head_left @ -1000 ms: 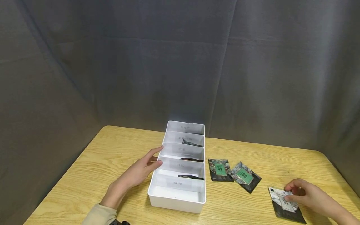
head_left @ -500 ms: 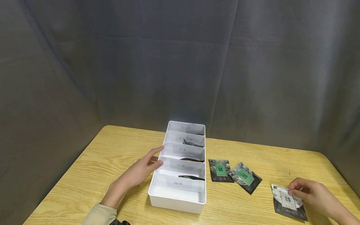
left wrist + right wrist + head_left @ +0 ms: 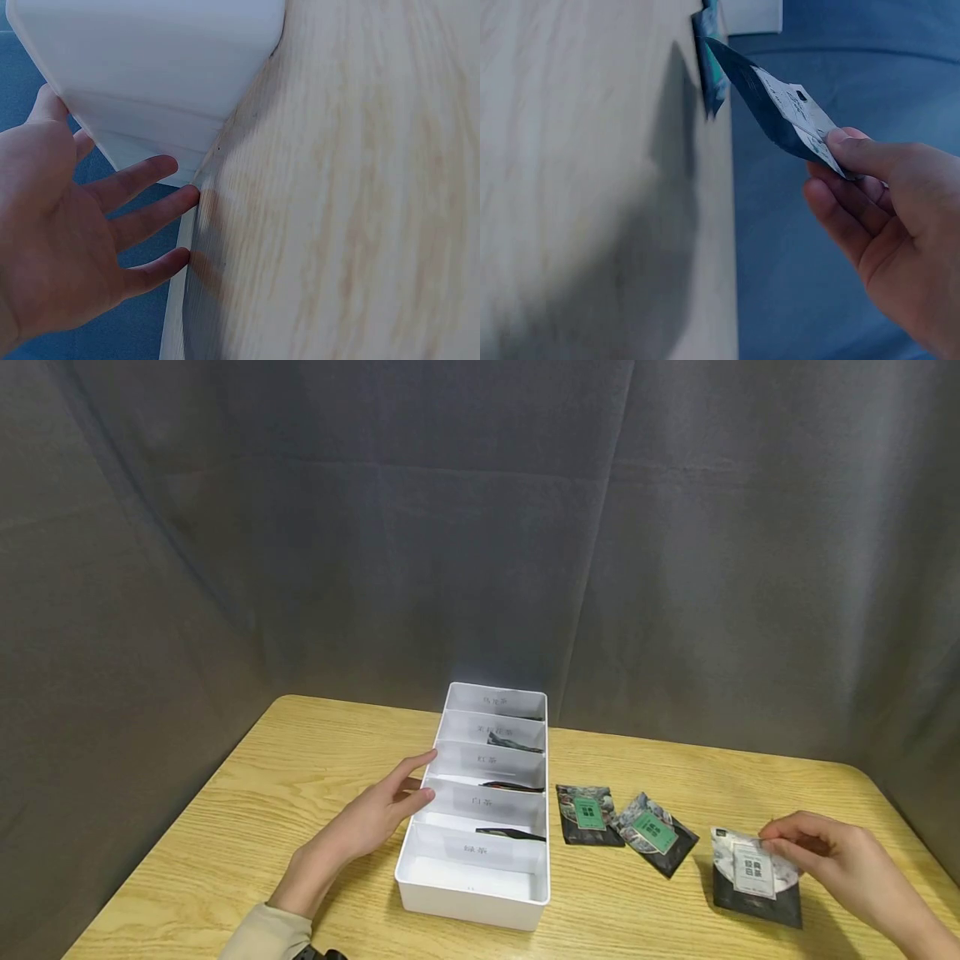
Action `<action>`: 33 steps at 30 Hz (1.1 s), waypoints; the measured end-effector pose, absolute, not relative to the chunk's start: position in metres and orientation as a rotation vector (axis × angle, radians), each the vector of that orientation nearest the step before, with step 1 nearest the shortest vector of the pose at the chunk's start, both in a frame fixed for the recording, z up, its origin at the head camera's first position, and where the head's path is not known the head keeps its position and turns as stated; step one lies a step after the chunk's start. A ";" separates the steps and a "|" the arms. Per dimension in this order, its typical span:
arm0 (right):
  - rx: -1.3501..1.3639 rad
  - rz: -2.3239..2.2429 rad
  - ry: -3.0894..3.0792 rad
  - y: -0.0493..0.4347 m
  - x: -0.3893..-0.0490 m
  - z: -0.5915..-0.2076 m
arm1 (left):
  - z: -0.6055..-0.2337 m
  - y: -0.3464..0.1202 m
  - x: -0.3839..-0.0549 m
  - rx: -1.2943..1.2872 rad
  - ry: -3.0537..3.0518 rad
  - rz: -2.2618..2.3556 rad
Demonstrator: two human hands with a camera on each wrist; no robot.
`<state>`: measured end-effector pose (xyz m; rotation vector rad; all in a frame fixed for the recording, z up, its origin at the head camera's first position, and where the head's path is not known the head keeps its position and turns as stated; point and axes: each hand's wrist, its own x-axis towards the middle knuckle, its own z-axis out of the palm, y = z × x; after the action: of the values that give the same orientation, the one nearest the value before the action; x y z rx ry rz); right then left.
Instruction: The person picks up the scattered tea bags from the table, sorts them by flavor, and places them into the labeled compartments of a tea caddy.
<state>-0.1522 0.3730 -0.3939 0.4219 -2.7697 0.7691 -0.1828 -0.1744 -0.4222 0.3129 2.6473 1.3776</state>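
My right hand (image 3: 836, 864) pinches a tea sachet (image 3: 750, 872) by its edge, thumb on the printed face and fingers behind. The sachet is black below and pale above, with a white label; in the right wrist view this sachet (image 3: 784, 112) hangs tilted above the table, its shadow below. My left hand (image 3: 375, 814) rests against the left side of a long white divided box (image 3: 471, 906), thumb and index finger at the rim. In the left wrist view the left hand's fingers (image 3: 146, 221) are spread and fairly straight beside the box wall (image 3: 165, 67).
Two black sachets with green labels, one (image 3: 587, 814) beside the box and another (image 3: 654, 832) overlapping its corner, lie right of the box. Dark packets (image 3: 510, 833) stand in several labelled compartments. Behind the wooden table (image 3: 300, 743) hangs a grey curtain (image 3: 420, 568).
My right hand has lifted the white-labelled sachet off the table, raising its top edge and drawing it slightly left. The left hand and the box have stayed put.
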 end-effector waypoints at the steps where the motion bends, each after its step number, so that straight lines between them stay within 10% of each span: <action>1: 0.442 0.767 -2.745 0.370 -0.152 -0.391 | -0.422 -0.174 -0.183 0.312 2.647 1.376; 33: 0.877 0.800 -2.392 0.270 -0.148 -0.346 | -0.421 -0.175 -0.182 0.312 2.646 1.373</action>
<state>-0.1484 0.2695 -0.3463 0.8770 -2.3919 0.7995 -0.1822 -0.1746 -0.4210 0.3116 2.6463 1.3732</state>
